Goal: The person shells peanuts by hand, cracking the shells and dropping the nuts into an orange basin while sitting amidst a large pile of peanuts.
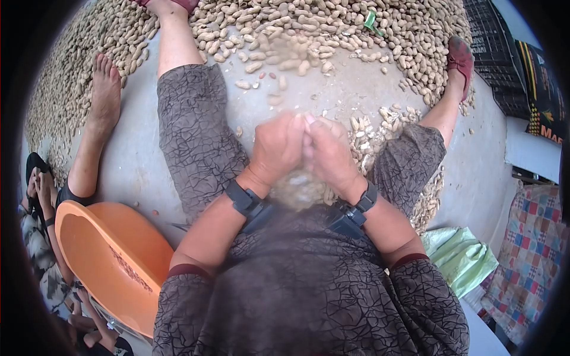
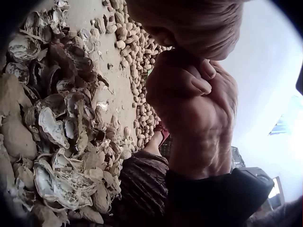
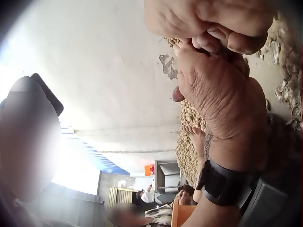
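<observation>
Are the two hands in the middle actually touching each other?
Touching: the head view shows the left hand and right hand meeting at the fingers, with no gap there.

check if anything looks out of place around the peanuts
A small green scrap lies on the peanut pile near the top of the head view; its colour stands out sharply. Also, a few reddish kernels lie loose on the floor, while others sit in the orange basin.

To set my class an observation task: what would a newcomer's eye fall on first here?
The peanuts spread across the head view's top would probably come first. Next come the left hand and right hand, meeting near its centre, and the orange tub, lower left. Broken shells crowd the left wrist view's left side.
</observation>
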`<act>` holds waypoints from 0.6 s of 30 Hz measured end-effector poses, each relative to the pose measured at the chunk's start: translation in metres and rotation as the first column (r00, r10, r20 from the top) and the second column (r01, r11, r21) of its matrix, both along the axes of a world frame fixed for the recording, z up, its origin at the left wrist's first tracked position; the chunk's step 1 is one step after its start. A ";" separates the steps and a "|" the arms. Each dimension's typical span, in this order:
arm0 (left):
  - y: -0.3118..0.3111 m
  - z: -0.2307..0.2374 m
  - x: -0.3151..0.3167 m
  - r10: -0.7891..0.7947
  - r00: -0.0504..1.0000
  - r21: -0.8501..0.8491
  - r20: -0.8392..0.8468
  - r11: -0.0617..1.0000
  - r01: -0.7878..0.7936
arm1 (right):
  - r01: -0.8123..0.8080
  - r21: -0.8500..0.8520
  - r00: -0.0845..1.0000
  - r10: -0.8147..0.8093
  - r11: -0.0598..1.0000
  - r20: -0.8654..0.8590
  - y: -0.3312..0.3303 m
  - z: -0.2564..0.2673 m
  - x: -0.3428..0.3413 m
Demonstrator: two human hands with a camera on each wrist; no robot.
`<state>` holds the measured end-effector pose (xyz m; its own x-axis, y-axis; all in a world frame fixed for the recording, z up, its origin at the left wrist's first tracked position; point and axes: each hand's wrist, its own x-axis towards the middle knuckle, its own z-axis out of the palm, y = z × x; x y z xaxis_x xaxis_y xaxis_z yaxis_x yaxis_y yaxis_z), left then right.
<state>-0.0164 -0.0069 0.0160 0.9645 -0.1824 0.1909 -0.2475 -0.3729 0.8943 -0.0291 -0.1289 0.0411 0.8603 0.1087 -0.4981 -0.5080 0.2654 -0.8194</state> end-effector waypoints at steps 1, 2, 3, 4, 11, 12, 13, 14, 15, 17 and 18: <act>0.000 0.004 -0.001 0.020 0.998 -0.078 -0.056 0.997 -0.025 | 0.009 -0.001 0.999 -0.009 1.000 0.032 0.002 -0.003 -0.001; 0.000 0.007 -0.002 0.036 0.993 -0.154 -0.114 0.987 -0.053 | 0.019 0.000 0.998 -0.019 1.000 0.065 0.003 -0.004 -0.002; 0.001 0.008 -0.003 0.038 0.993 -0.152 -0.115 0.987 -0.056 | 0.017 0.001 0.998 -0.017 1.000 0.063 0.004 -0.002 -0.001; 0.002 0.009 -0.003 0.042 0.994 -0.132 -0.097 0.990 -0.055 | -0.003 -0.022 1.000 0.003 1.000 0.031 0.005 0.003 0.001; 0.011 0.000 0.006 0.000 0.980 0.132 0.200 0.991 -0.027 | -0.092 0.214 0.994 0.104 0.972 -0.045 -0.012 0.004 0.008; 0.009 -0.001 0.005 0.000 0.980 0.132 0.201 0.991 -0.027 | -0.092 0.215 0.994 0.104 0.972 -0.044 -0.011 0.004 0.009; 0.006 -0.001 0.004 0.046 0.990 0.031 0.137 0.998 -0.050 | -0.093 0.112 0.995 0.088 0.989 0.053 -0.010 0.004 0.008; 0.004 -0.001 0.003 0.085 0.994 -0.069 0.068 0.994 -0.080 | -0.082 0.007 0.985 0.080 0.997 0.151 -0.010 0.004 0.008; 0.004 -0.004 0.004 0.082 0.994 -0.068 0.069 0.995 -0.077 | -0.080 0.008 0.985 0.078 0.997 0.152 -0.010 0.007 0.007; 0.007 -0.009 0.008 0.056 0.992 -0.085 0.109 0.995 -0.047 | -0.091 -0.061 0.966 0.103 0.994 0.236 -0.008 0.015 0.004; 0.008 -0.008 0.007 0.057 0.992 -0.084 0.111 0.995 -0.048 | -0.092 -0.060 0.966 0.104 0.994 0.239 -0.007 0.013 0.004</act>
